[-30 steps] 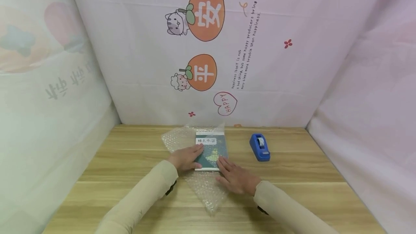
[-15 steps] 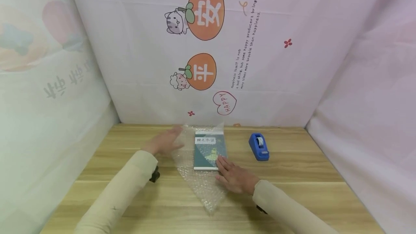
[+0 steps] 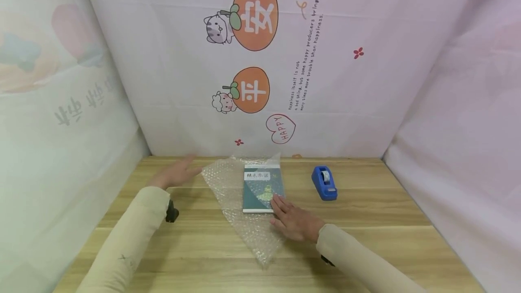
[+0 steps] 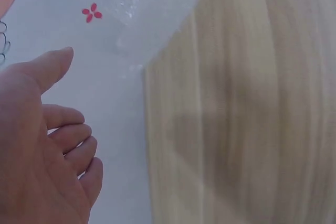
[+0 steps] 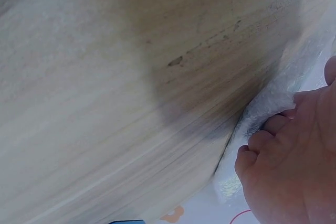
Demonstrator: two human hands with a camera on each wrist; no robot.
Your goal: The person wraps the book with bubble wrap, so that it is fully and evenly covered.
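Observation:
A green book (image 3: 254, 193) with white edges lies on a sheet of bubble wrap (image 3: 236, 211), and a folded part of the wrap covers its right side. My right hand (image 3: 297, 221) rests its fingers on the book's lower right corner over the wrap; in the right wrist view the hand (image 5: 294, 166) lies against the wrapped edge. To the left, apart from the wrap's left corner, my left hand (image 3: 174, 174) is held above the table. In the left wrist view that hand (image 4: 47, 145) has relaxed, slightly bent fingers and holds nothing.
A blue tape dispenser (image 3: 324, 184) with a roll of tape stands right of the book. The wooden table (image 3: 366, 238) meets a printed white cloth (image 3: 183, 116) at the back, and more cloth hangs at both sides.
My left hand has lifted off the book and moved left past the bubble wrap's edge. The wrap's left part now lies spread out. My right hand has stayed on the book's corner.

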